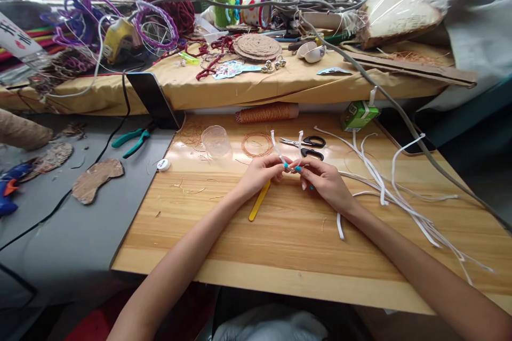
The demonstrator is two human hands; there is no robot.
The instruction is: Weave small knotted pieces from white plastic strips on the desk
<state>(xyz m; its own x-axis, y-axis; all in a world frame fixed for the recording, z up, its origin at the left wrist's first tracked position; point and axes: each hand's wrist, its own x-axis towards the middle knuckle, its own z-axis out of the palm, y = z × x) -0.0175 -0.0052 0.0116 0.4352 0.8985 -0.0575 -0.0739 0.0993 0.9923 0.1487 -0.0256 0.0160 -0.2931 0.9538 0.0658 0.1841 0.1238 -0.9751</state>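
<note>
Near the middle of the worktop [224, 253], the left hand [263, 173] and the right hand [325, 180] are close together, their fingertips pinched on a white strip [276, 144]. Two ends stand up above the fingers, leaning slightly away from each other; whether they belong to one piece is hidden by the fingers. A yellow stick [259, 204] lies beside the left hand and slants towards the front edge, its upper end hidden.

Just beyond the right hand, a pair of scissors [307, 144] with black handles lies with its blades towards the left edge. Left of the scissors is a coil of orange wire [257, 156], then a clear cup [216, 141] nearer the left edge. A spool of orange thread [266, 113] lies along the back edge, and a green carton [359, 115] is by the back right part. Loose white strips [378, 178] spread over the right side, some reaching towards the front right corner. A small white round case [163, 164] sits at the left edge.
</note>
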